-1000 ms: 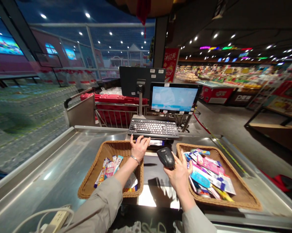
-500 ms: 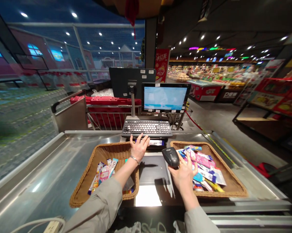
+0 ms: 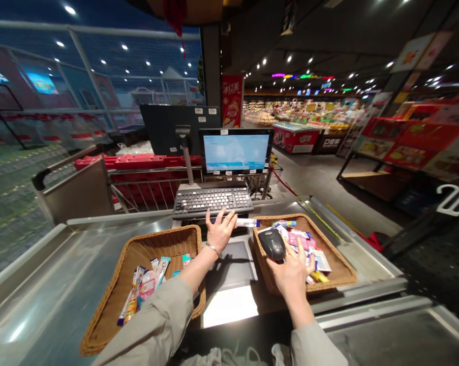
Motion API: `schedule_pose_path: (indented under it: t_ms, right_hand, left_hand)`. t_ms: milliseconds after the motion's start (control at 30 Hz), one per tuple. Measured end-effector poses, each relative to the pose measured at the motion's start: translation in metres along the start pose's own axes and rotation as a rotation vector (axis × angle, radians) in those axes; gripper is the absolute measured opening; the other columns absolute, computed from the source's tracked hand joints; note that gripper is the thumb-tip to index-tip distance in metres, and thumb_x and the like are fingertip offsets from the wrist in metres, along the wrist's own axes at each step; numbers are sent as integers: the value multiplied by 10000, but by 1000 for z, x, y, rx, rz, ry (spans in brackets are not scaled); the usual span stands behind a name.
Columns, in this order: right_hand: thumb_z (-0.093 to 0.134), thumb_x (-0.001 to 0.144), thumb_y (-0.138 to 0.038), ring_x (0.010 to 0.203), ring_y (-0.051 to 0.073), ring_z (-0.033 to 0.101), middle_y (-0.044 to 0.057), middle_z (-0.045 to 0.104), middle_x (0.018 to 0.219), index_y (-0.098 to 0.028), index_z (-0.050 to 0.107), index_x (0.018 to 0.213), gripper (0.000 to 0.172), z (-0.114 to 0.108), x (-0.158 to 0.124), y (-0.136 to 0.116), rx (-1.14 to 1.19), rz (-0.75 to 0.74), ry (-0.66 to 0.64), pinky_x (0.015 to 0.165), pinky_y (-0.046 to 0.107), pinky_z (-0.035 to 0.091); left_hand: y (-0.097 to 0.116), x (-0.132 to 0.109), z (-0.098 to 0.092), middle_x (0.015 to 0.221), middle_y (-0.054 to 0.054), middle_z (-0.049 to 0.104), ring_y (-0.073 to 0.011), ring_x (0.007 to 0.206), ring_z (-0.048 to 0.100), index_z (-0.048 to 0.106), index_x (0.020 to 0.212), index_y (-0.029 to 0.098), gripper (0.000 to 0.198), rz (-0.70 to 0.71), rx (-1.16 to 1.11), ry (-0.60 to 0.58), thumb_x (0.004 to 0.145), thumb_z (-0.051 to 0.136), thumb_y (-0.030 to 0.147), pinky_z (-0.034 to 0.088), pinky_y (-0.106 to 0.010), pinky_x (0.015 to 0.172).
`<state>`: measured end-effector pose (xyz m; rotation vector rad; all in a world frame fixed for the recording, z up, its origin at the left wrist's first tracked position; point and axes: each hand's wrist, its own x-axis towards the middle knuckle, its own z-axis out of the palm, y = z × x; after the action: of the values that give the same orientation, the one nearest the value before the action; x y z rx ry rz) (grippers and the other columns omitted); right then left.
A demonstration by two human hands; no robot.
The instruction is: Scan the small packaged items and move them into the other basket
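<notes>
At a stainless-steel checkout counter [image 3: 34, 264], seen from the head camera, the right hand [image 3: 292, 282] is clamped on a dark handheld barcode scanner [image 3: 272, 244], which sits just in front of its fingers and above the right wicker tray [image 3: 330, 246]. The scanner's long axis slants across the view, and its nose points forward and to the left, toward the left hand [image 3: 220, 231]. Its reading window faces away from the camera and is hidden. A grip like this works best with the fingers clear of that window and the nose kept square to a barcode; the wrist, not the whole arm, does the aiming.

The left hand is open, fingers apart, at the front edge of a black keyboard [image 3: 213, 201]. Just right of its fingertips lies a white-and-blue packet [image 3: 247, 222] — touching or just apart, I cannot tell. Behind the keyboard stands a monitor [image 3: 236, 151]. Left of the left hand, the left wicker tray [image 3: 102, 300] holds a few slim packets [image 3: 147, 284]; right of it, more colourful packets [image 3: 301, 239] fill the right tray — right under the scanner.
</notes>
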<state>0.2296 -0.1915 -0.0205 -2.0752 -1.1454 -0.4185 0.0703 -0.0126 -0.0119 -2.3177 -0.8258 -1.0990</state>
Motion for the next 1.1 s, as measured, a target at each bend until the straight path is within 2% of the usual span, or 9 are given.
schedule_pose_path:
  t_ms: [200, 300, 467, 633, 900, 1100]
  right_hand:
    - [489, 816, -542, 1357, 294, 339, 60, 694, 1147, -259, 716, 973, 395, -9, 3, 13, -54, 58, 22, 1091, 550, 104]
    - [478, 807, -567, 1365, 294, 335, 74, 689, 1159, -244, 715, 966, 431, -13, 4, 19, -79, 108, 50, 1097, 544, 95]
    - [477, 802, -535, 1356, 305, 344, 102, 676, 1184, -206, 674, 1113, 494, -14, 3, 38, -85, 132, 90, 1091, 560, 91]
    - [460, 802, -559, 1343, 316, 351, 103, 690, 1149, -201, 690, 1052, 493, -19, 4, 59, -85, 149, 175, 1069, 567, 119]
    - [446, 797, -574, 1367, 312, 329, 84, 688, 1162, -214, 715, 925, 467, -34, 4, 77, -107, 239, 178, 1051, 541, 157]
    - [428, 791, -620, 1330, 316, 372, 118, 693, 1126, -205, 717, 950, 530, -41, 2, 91, -136, 317, 228, 1053, 550, 146]
  left_hand:
    - [17, 9, 9, 1296, -41, 645, -269, 1303, 499, 602, 1259, 335, 317, 29, -81, -57, 960, 498, 329, -55, -635, 1158]
    - [23, 12, 15, 1309, -47, 634, -274, 1311, 490, 594, 1271, 343, 327, 41, -105, -81, 960, 496, 318, -38, -650, 1154]
    - [34, 16, 28, 1335, -41, 615, -263, 1339, 461, 585, 1280, 342, 337, 75, -134, -88, 960, 496, 287, -43, -639, 1159]
    - [49, 22, 37, 1350, -36, 603, -249, 1350, 447, 594, 1265, 337, 333, 120, -147, -89, 962, 487, 251, -45, -627, 1163]
    - [71, 31, 49, 1342, -23, 612, -247, 1348, 449, 614, 1226, 324, 301, 223, -183, -101, 958, 495, 253, -41, -619, 1170]
    - [92, 39, 59, 1336, -6, 618, -243, 1346, 450, 608, 1216, 307, 291, 311, -211, -96, 973, 459, 246, -98, -602, 1171]
